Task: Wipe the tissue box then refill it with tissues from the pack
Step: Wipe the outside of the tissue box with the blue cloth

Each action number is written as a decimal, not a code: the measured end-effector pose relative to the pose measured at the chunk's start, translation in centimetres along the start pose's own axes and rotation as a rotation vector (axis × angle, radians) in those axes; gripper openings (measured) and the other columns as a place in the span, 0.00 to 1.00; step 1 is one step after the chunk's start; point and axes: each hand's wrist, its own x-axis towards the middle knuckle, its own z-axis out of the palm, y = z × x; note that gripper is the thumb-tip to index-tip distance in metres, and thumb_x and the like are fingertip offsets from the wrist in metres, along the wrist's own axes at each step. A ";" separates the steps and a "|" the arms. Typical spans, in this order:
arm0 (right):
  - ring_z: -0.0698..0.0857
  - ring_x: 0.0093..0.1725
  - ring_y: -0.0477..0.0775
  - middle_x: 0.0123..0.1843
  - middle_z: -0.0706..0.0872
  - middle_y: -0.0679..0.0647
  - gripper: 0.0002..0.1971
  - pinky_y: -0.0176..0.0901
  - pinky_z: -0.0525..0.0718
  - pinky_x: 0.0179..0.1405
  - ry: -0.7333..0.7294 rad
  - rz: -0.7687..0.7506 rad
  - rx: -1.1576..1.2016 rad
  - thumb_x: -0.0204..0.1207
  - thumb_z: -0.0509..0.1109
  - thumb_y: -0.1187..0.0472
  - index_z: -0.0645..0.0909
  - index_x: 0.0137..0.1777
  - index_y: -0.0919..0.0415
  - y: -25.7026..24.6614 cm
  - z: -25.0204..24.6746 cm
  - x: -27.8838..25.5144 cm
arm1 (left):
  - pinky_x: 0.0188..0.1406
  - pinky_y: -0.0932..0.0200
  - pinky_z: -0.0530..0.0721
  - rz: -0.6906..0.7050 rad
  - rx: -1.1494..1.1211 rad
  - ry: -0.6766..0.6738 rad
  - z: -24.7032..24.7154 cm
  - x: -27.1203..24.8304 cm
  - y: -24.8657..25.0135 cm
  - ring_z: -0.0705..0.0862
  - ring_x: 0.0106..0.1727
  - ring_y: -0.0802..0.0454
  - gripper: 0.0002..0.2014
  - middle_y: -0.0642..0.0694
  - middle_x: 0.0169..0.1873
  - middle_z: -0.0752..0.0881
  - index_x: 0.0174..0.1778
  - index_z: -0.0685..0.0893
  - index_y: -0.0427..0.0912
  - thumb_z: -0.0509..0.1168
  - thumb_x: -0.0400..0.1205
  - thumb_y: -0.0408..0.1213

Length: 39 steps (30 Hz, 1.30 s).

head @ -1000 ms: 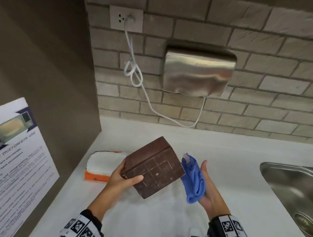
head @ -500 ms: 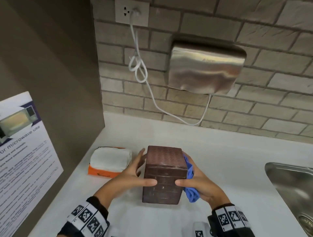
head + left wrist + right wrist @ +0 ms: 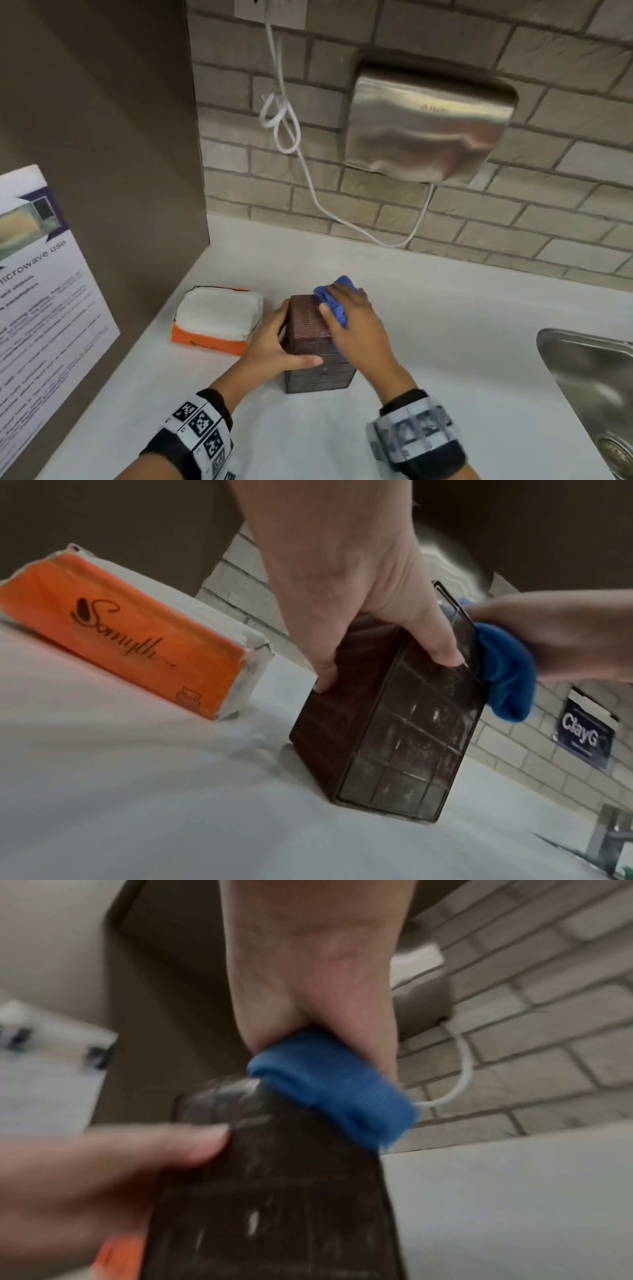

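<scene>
Standing on end on the white counter point(image 3: 445, 342), the dark brown tissue box point(image 3: 310, 320) is braced by the left hand point(image 3: 274, 346), whose thumb lies across the near face while the fingers wrap round the left side, a firm clasp on the box. The left wrist view shows the same grasp: thumb tip on the gridded face, fingers pressed to the ribbed side, the box's bottom end touching the counter. The right hand point(image 3: 356, 329) comes over the top right corner of the box, its fingers curled round a bunched blue cloth point(image 3: 337, 298) and pressing it against the box's upper end; in the right wrist view, which is blurred, the cloth point(image 3: 329, 1085) sits wedged between the hand and the top edge of the box point(image 3: 274, 1191). Just left of the box, apart from it, lies the tissue pack point(image 3: 217, 317), white on top with an orange wrapper bearing dark script along its near side point(image 3: 137, 639). Both wrists wear black bands with printed square markers. On the far brick wall hangs a steel hand dryer point(image 3: 428, 126), its white cord point(image 3: 281, 123) looped and running up to a socket. At the right edge is a steel sink point(image 3: 589, 377), well apart from the box. On the left, a brown panel carries a printed microwave notice point(image 3: 37, 274).
</scene>
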 end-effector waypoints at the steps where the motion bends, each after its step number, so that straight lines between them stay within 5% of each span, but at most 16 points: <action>1: 0.72 0.74 0.57 0.74 0.77 0.47 0.29 0.56 0.68 0.77 0.002 -0.010 -0.152 0.81 0.47 0.37 0.72 0.74 0.50 -0.8 1.2 -0.1 | 0.66 0.58 0.81 -0.002 0.012 0.003 0.1 0.1 -0.1 0.80 0.68 0.64 0.50 0.59 0.67 0.82 0.76 0.71 0.54 0.87 0.57 0.44; 4: 0.67 0.78 0.69 0.75 0.76 0.51 0.34 0.58 0.65 0.79 -0.009 -0.089 -0.300 0.79 0.40 0.36 0.73 0.74 0.52 -3.4 3.5 -0.2 | 0.52 0.62 0.83 -0.014 0.117 0.054 0.1 0.4 -0.1 0.86 0.55 0.64 0.33 0.54 0.51 0.88 0.58 0.80 0.52 0.80 0.56 0.50; 6: 0.66 0.79 0.65 0.76 0.75 0.49 0.28 0.54 0.66 0.78 -0.059 -0.152 -0.265 0.81 0.44 0.43 0.75 0.73 0.52 -3.9 3.5 0.1 | 0.49 0.60 0.85 -0.021 0.146 0.072 0.1 0.3 0.0 0.87 0.50 0.67 0.27 0.54 0.46 0.89 0.52 0.80 0.55 0.80 0.57 0.46; 11: 0.74 0.72 0.54 0.77 0.74 0.47 0.19 0.44 0.72 0.65 -0.079 0.108 -0.110 0.87 0.50 0.51 0.77 0.70 0.50 0.6 -0.1 3.1 | 0.53 0.74 0.82 0.020 0.074 0.042 0.6 0.1 0.9 0.83 0.57 0.74 0.42 0.64 0.56 0.86 0.60 0.73 0.70 0.87 0.58 0.33; 15: 0.70 0.75 0.58 0.75 0.75 0.54 0.17 0.49 0.71 0.71 -0.043 0.026 -0.261 0.87 0.52 0.57 0.78 0.68 0.59 -2.7 0.9 2.1 | 0.46 0.79 0.79 0.057 0.177 0.054 0.8 0.5 0.7 0.85 0.53 0.68 0.37 0.59 0.51 0.87 0.60 0.76 0.60 0.86 0.60 0.34; 18: 0.65 0.79 0.58 0.78 0.72 0.53 0.19 0.45 0.62 0.77 -0.106 -0.122 -0.265 0.86 0.53 0.56 0.75 0.72 0.61 -5.3 2.8 0.4 | 0.35 0.79 0.77 0.054 0.242 0.089 1.0 0.6 1.0 0.85 0.43 0.64 0.18 0.57 0.36 0.84 0.43 0.78 0.54 0.79 0.66 0.37; 21: 0.66 0.79 0.53 0.79 0.71 0.47 0.23 0.42 0.67 0.74 -0.058 -0.044 -0.168 0.85 0.49 0.47 0.75 0.73 0.53 -2.4 2.0 1.8 | 0.42 0.80 0.77 0.065 0.197 0.055 0.9 0.2 1.7 0.84 0.48 0.77 0.29 0.62 0.43 0.88 0.50 0.77 0.61 0.84 0.59 0.39; 25: 0.73 0.74 0.51 0.78 0.72 0.48 0.18 0.32 0.67 0.54 0.007 0.192 -0.105 0.87 0.51 0.54 0.77 0.71 0.52 1.6 -0.1 3.6 | 0.45 0.84 0.76 0.073 0.182 0.020 0.8 0.5 1.9 0.81 0.52 0.82 0.39 0.65 0.51 0.85 0.57 0.72 0.67 0.86 0.60 0.33; 28: 0.69 0.77 0.56 0.79 0.70 0.50 0.23 0.39 0.69 0.68 -0.024 0.063 -0.239 0.86 0.45 0.53 0.73 0.74 0.57 -1.2 1.7 2.2 | 0.46 0.82 0.76 0.084 0.235 0.015 0.6 0.9 1.3 0.83 0.52 0.77 0.38 0.63 0.48 0.89 0.60 0.75 0.61 0.86 0.60 0.37; 30: 0.69 0.77 0.56 0.79 0.72 0.51 0.20 0.42 0.66 0.74 -0.055 -0.074 -0.234 0.86 0.52 0.57 0.74 0.74 0.58 -2.9 2.8 0.8 | 0.46 0.77 0.79 0.087 0.253 0.032 0.4 1.1 0.7 0.85 0.51 0.72 0.32 0.68 0.48 0.88 0.54 0.79 0.58 0.86 0.59 0.37; 33: 0.71 0.76 0.50 0.79 0.71 0.46 0.18 0.38 0.70 0.67 -0.041 -0.044 -0.162 0.87 0.54 0.55 0.74 0.74 0.51 -1.7 1.3 1.6 | 0.52 0.78 0.79 0.070 0.249 0.056 0.5 0.8 0.8 0.84 0.56 0.72 0.38 0.66 0.52 0.87 0.61 0.77 0.63 0.86 0.56 0.44; 36: 0.68 0.78 0.48 0.81 0.66 0.43 0.19 0.39 0.71 0.67 0.003 0.127 -0.123 0.87 0.52 0.51 0.72 0.75 0.47 1.4 -0.3 3.1 | 0.47 0.87 0.73 0.083 0.238 0.046 0.8 0.7 1.7 0.79 0.55 0.81 0.41 0.64 0.53 0.85 0.60 0.71 0.67 0.86 0.59 0.39; 39: 0.78 0.71 0.46 0.73 0.78 0.41 0.19 0.37 0.80 0.61 -0.010 0.092 -0.175 0.81 0.54 0.51 0.80 0.67 0.46 -1.1 0.6 2.0 | 0.44 0.84 0.75 0.082 0.254 0.037 0.9 1.1 1.2 0.83 0.51 0.76 0.38 0.63 0.49 0.86 0.61 0.75 0.59 0.86 0.59 0.36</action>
